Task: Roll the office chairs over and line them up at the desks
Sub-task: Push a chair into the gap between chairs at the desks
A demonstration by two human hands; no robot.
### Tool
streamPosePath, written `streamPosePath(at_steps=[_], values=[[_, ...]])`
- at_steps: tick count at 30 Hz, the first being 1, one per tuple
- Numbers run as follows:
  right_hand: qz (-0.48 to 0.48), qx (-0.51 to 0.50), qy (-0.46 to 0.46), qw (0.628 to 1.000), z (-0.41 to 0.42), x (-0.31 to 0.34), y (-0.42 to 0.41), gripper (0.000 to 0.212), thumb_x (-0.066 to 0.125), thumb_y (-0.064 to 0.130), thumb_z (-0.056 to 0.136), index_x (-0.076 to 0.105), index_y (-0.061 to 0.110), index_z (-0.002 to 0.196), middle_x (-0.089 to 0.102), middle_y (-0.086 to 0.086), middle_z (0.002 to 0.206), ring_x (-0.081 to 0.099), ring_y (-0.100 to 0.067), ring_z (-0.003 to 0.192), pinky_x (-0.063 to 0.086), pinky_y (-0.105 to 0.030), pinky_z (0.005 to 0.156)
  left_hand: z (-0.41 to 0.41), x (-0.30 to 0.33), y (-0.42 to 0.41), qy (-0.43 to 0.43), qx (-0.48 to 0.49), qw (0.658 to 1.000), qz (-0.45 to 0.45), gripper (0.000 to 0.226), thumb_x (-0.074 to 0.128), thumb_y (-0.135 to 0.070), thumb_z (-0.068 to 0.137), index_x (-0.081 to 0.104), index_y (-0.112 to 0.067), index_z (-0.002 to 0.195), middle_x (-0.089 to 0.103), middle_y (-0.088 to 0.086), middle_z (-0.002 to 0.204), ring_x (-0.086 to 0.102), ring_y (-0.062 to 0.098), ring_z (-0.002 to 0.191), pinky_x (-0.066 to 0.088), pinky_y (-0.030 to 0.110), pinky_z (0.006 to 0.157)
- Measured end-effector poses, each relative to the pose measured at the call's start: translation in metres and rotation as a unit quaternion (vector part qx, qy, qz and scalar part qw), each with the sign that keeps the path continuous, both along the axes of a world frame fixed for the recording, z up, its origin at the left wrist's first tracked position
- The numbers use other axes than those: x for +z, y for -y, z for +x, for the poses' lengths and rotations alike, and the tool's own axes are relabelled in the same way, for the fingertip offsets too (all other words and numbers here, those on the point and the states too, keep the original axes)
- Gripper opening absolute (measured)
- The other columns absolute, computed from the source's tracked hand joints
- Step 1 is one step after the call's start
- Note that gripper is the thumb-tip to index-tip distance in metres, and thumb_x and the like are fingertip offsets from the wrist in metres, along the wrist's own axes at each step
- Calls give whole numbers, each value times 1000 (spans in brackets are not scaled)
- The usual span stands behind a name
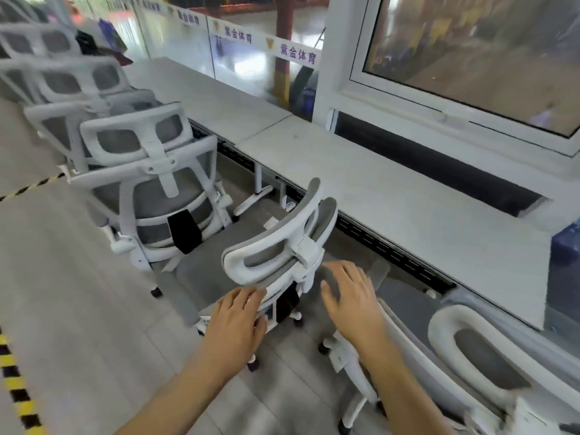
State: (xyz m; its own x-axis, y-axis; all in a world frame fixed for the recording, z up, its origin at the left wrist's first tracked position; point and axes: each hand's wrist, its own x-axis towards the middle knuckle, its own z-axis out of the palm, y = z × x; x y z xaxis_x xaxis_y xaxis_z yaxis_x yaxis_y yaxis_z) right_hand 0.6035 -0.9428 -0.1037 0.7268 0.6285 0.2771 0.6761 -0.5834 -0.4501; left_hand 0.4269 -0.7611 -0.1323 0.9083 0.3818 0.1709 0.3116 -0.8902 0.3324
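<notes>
Chairs line the desks [392,196] that run along the window wall: a row of white-framed mesh ones stands pushed in toward the far end, the nearest of that row [150,189] squarely facing the desk edge. Another chair [477,356] sits at the lower right, close to the desk. Between them stands the middle chair [251,265], skewed, its back turned partly sideways and its seat not yet under the desk.

It should roll easily on its castors over the smooth floor, but a swivel seat tends to spin rather than track straight, so I judge the rigid top frame of the backrest, below the headrest [276,237], the best hold; the mesh would give under pressure.

Both hands are spread with straight fingers, gripping nothing. The left hand [238,318] appears to touch the backrest frame; the right hand [351,296] hovers just beside it, though blur hides whether it makes contact.
</notes>
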Motion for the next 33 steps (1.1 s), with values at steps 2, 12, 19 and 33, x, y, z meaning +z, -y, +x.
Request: streamPosePath(at_steps=[2,12,19,33], values=[[-25,15,4,1000,29,-4,-20,34,57,24,94,58,22,128,57,3,127,55,-22,108,44,-37,91,6,-12,-5,-29,8,1000,-6,46,42,-42,96,51,-23,136,55,-5,137,54,25,120,49,41,96],[-112,40,-30,992,155,-39,-99,29,45,27,99,65,15,116,67,-5,115,59,-31,109,45,-42,93,25,-40,-21,-66,62,996,25,69,87,-17,65,52,-26,123,65,-7,114,67,20,91,57,34,72],[-51,12,-31,998,134,-56,-97,15,53,19,92,62,13,102,64,-3,107,55,-28,100,45,-39,90,10,-51,-44,-72,9,994,76,65,87,-22,66,56,-30,122,64,-11,108,65,17,85,55,30,67],[7,-186,-60,981,-28,-73,-110,8,52,23,94,57,17,94,60,2,103,53,-26,109,47,-44,90,-91,-64,-157,0,-168,982,86,38,44,-36,90,55,-36,126,61,-15,117,53,11,94,34,29,78]])
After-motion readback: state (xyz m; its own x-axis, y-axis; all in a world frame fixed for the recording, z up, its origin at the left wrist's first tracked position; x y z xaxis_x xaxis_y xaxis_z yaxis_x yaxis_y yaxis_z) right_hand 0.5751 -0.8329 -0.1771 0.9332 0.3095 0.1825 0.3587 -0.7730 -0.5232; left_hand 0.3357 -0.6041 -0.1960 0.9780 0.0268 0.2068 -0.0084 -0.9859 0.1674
